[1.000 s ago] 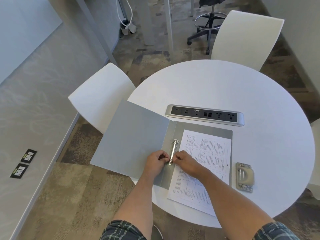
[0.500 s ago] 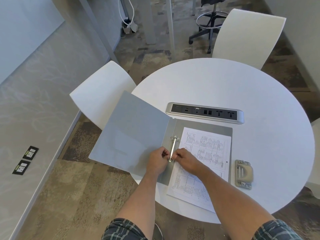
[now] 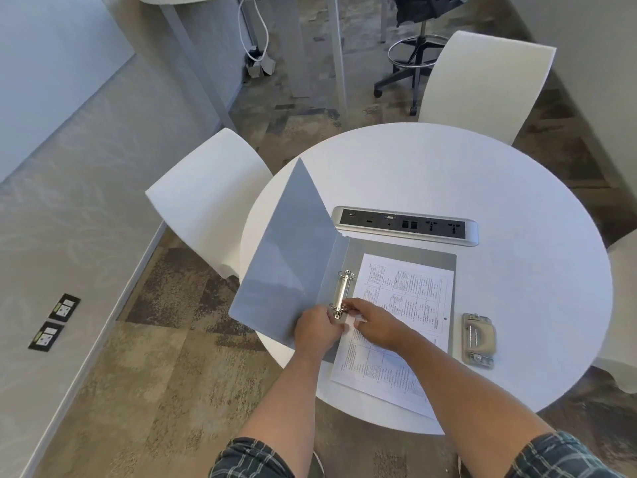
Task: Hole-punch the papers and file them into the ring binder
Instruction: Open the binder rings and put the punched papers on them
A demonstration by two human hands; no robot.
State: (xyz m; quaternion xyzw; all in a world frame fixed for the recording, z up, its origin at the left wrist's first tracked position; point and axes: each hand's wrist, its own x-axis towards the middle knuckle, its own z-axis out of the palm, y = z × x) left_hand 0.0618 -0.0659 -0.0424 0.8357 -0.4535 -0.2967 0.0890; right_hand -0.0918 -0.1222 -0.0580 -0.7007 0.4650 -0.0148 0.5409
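A grey ring binder lies open on the round white table, its left cover tilted up off the table edge. The metal ring mechanism runs along the spine. Printed papers lie on the binder's right half, their lower part sticking out past it toward me. My left hand and my right hand meet at the near ring, both pinching it from either side. A beige and metal hole punch sits on the table right of the papers.
A silver power and socket strip is set into the table behind the binder. White chairs stand at the left, at the back right and at the right edge. A black stool stands farther back.
The binder's left cover has swung up from lying nearly flat to a steep tilt. Both hands have stayed at the near ring.
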